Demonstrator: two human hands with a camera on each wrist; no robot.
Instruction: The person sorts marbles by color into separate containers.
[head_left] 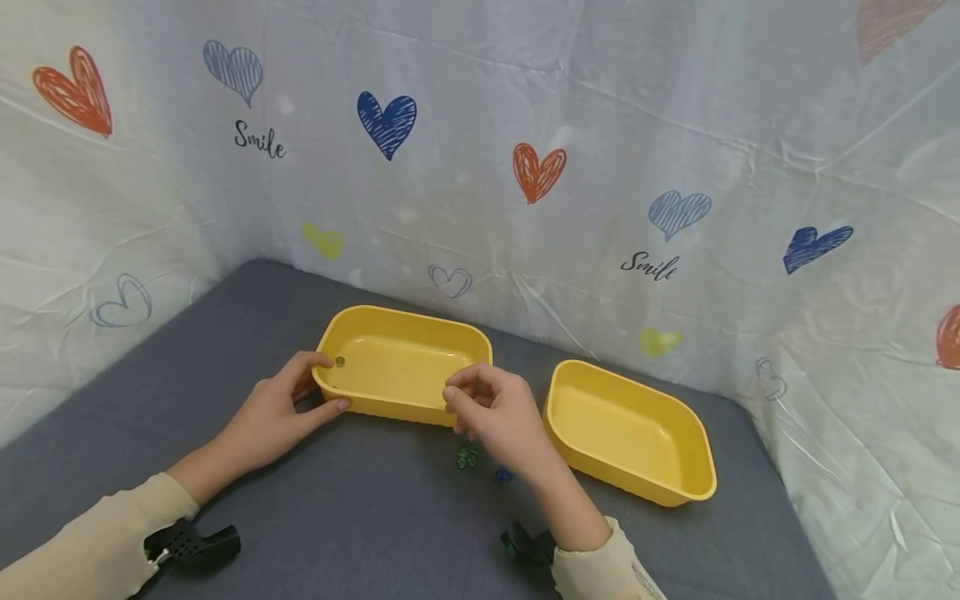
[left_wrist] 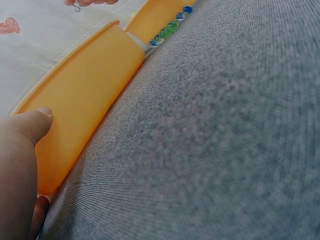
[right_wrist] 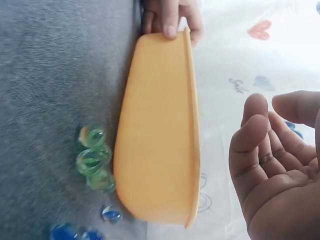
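My left hand [head_left: 262, 417] grips the left end of a yellow tray [head_left: 408, 408], thumb on its front wall and a finger over the rim; in the left wrist view the thumb presses the tray's wall [left_wrist: 85, 95]. A small green marble [head_left: 340, 362] lies inside at the left end. Above the tray's right end hovers my right hand [head_left: 506, 417]. The right wrist view shows that hand [right_wrist: 280, 165] with fingers loosely bent, thumb and fingertips slightly apart, no object visible between them. Green marbles [right_wrist: 90, 161] and blue marbles [right_wrist: 65, 232] lie on the cloth beside the tray.
A second yellow tray [head_left: 622, 425] stands to the right on the grey cloth [head_left: 360, 508]. Behind hangs a white curtain [head_left: 465, 75] printed with hearts. Black straps with devices [head_left: 195, 542] sit at both wrists.
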